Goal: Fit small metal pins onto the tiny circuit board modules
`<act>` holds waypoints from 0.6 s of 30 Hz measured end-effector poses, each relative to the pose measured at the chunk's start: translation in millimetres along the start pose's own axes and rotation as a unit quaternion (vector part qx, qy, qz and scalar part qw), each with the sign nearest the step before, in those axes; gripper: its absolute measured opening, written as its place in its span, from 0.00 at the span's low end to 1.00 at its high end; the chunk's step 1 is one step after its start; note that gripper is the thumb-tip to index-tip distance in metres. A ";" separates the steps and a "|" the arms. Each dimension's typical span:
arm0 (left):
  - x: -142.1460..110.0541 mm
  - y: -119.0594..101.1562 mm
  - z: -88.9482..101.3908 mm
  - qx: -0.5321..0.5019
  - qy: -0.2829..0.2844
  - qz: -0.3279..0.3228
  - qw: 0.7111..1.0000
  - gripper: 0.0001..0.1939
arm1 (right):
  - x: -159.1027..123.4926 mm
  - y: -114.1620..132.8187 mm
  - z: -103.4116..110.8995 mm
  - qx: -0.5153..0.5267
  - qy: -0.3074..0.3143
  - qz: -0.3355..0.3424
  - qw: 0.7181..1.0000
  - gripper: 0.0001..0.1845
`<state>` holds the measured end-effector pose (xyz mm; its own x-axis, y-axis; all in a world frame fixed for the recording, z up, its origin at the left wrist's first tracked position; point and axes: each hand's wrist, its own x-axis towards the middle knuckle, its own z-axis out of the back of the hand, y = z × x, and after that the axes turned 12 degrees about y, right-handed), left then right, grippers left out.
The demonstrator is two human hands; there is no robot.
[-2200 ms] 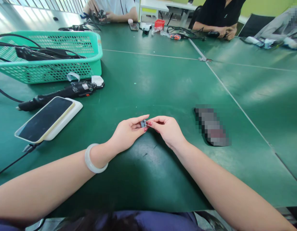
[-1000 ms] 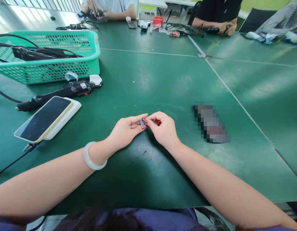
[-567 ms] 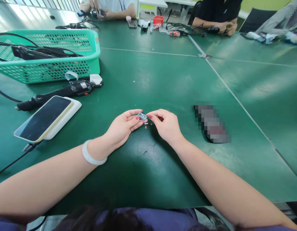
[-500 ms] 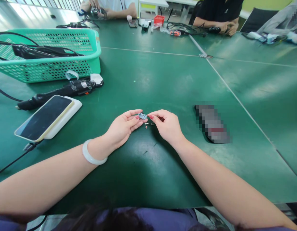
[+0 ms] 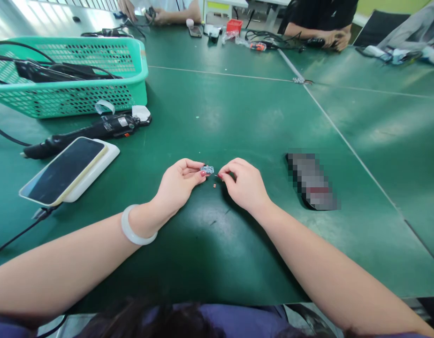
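Observation:
My left hand [image 5: 179, 182], with a pale bangle [image 5: 133, 230] at its wrist, pinches a small blue-grey, box-like part [image 5: 207, 169] between thumb and fingers. Just right of it, my right hand [image 5: 245, 184] has thumb and forefinger pressed together on a tiny thin piece [image 5: 216, 175], too small to name. A gap separates the fingertips from the blue-grey part. Below, on the green table [image 5: 217, 263], lies a tiny orange-red piece [image 5: 214, 186].
At left are a green plastic basket [image 5: 137, 80] holding black cables, a black corded tool [image 5: 97, 129] and a phone [image 5: 64, 171] on a white block. A dark blurred-out object [image 5: 311, 180] lies right. People's hands work at the far side, near a red box [image 5: 234, 25].
The blue-grey part has turned more level in my left hand. My right hand has drawn slightly away from it. The whitish bit on the table near the orange-red piece no longer shows.

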<state>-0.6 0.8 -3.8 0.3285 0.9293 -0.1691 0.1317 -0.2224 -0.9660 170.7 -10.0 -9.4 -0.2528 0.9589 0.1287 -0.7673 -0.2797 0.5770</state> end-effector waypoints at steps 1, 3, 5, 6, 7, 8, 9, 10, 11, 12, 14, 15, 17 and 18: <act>-0.3 0.0 0.1 0.006 -0.001 -0.001 1.000 0.11 | -1.4 1.5 0.9 0.025 -0.028 0.008 0.999 0.08; -1.0 0.1 0.1 0.017 0.002 -0.004 1.000 0.11 | -4.3 4.7 2.2 0.060 -0.069 0.027 0.995 0.07; -1.7 0.4 -0.1 0.026 0.011 -0.011 1.000 0.11 | -6.4 7.7 2.5 0.068 -0.087 0.049 0.993 0.07; -2.1 0.6 -0.2 0.031 0.018 -0.015 0.999 0.11 | -7.1 8.7 2.3 0.064 -0.091 0.061 0.992 0.08; -2.5 1.0 -0.4 0.037 0.026 -0.018 0.999 0.11 | -7.5 9.6 1.8 0.056 -0.095 0.073 0.991 0.08; -3.0 1.4 -0.5 0.044 0.032 -0.021 0.998 0.11 | -7.8 10.1 1.2 0.045 -0.100 0.084 0.990 0.08; -3.4 1.7 -0.7 0.052 0.037 -0.023 0.998 0.11 | -8.0 10.5 0.6 0.034 -0.104 0.093 0.990 0.08; -3.9 2.0 -0.9 0.059 0.040 -0.025 0.997 0.11 | -8.2 10.8 0.1 0.022 -0.107 0.099 0.989 0.09; -4.3 2.2 -1.1 0.065 0.042 -0.026 0.997 0.11 | -8.5 11.0 -0.3 0.009 -0.106 0.101 0.989 0.09; -4.7 2.2 -1.3 0.069 0.042 -0.026 0.996 0.11 | -8.8 11.4 -0.4 -0.004 -0.103 0.100 0.990 0.10; -5.0 1.5 -1.9 0.067 0.040 -0.023 0.997 0.11 | -9.6 12.1 0.3 -0.025 -0.096 0.091 0.991 0.12; -5.0 0.8 -2.1 0.062 0.037 -0.018 0.997 0.11 | -10.0 12.3 1.2 -0.029 -0.094 0.085 0.992 0.12; -4.2 -0.7 -2.5 0.044 0.024 -0.007 0.999 0.11 | -10.2 11.7 3.4 -0.027 -0.100 0.067 0.992 0.13; -3.5 -1.5 -2.5 0.031 0.014 0.000 0.999 0.11 | -9.9 10.7 4.6 -0.023 -0.104 0.056 0.993 0.14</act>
<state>0.4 -2.9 -1.3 0.3554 0.9202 -0.1640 0.0737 -0.2025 -0.9765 167.7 -22.2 -0.8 -0.2142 0.9095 0.3561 -0.7692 -0.3818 0.5124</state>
